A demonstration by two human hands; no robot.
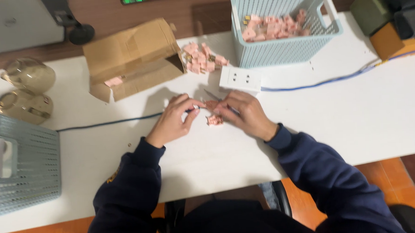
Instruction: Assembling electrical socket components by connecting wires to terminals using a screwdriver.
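White table (357, 119): far-edge blue basket (286, 52) partly filled with pink parts, tipped cardboard box (135, 54) spilling an unworked pile (202, 58); mid-table, left hand (172, 120) and right hand (247, 112) pinch one pink connector (211, 104), another (214, 121) lying just below.

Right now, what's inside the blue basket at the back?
The blue basket holds a heap of small pink pieces. Its wall hides whatever lies lower down.
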